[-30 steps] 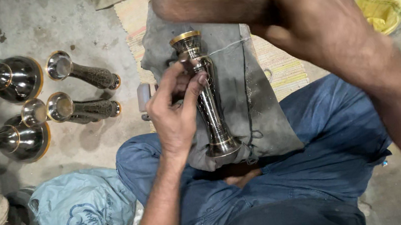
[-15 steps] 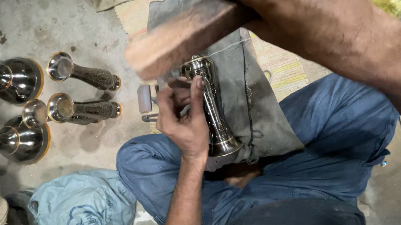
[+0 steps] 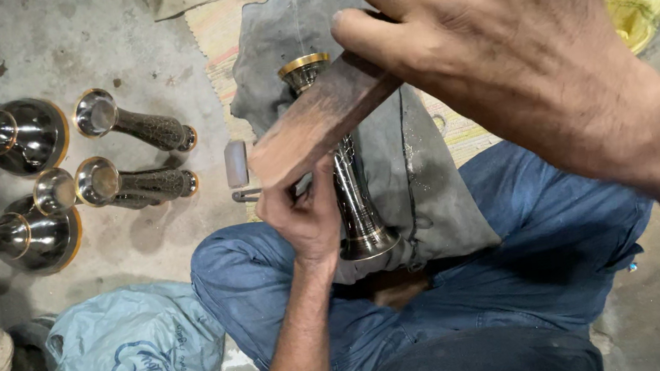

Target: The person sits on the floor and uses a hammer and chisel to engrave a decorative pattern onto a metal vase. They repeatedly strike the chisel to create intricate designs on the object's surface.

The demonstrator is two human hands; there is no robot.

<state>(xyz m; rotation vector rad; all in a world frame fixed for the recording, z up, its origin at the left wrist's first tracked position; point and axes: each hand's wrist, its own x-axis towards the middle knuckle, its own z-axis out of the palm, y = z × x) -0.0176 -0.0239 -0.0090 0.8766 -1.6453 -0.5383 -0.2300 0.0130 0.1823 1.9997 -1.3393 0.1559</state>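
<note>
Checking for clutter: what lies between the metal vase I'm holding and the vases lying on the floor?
In the head view, a small pale block lies between the held vase and the floor vases.

I saw both forearms bare, no sleeves, rings or watch on the left hand (image 3: 305, 217) or right hand (image 3: 497, 50); the legs wore blue trousers (image 3: 536, 245).

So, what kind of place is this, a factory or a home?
Probably a small floor-level metal craft workshop. The person sits on bare concrete floor, the left hand steadying a metal vase on grey cloth, the right hand gripping a wooden block. Similar finished vases lie alongside.
</note>
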